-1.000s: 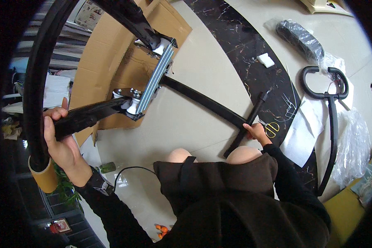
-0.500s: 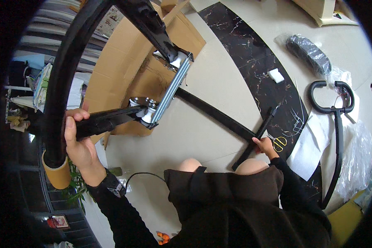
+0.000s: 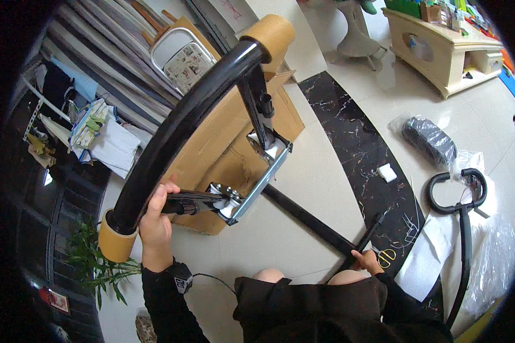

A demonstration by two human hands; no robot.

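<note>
A large black metal frame stands tilted in front of me. Its thick curved tube (image 3: pixel 183 120) has a tan cap (image 3: pixel 272 39) at the upper end and another tan cap (image 3: pixel 116 243) at the lower end. My left hand (image 3: pixel 155 234) grips the curved tube above the lower cap, beside a black bracket arm. Two such arms meet a silver grooved bar (image 3: pixel 263 186) with white rollers or spacers. From behind it a straight black tube (image 3: pixel 309 219) runs to a short crossbar (image 3: pixel 372 228) by my knees. My right hand (image 3: pixel 367 261) is closed on that junction.
An opened cardboard box (image 3: pixel 206 166) lies behind the frame. On the right are yellow-handled scissors (image 3: pixel 386 258), a black looped handle bar (image 3: pixel 466 257), white foam sheet (image 3: pixel 423 263), clear plastic (image 3: pixel 489 274) and a wrapped black part (image 3: pixel 429 140). A plant (image 3: pixel 106 268) stands left.
My view has lifted, so both tan caps and more of the room show. The curved tube sits farther from me and tilts more to the right. Both hands keep their hold.
</note>
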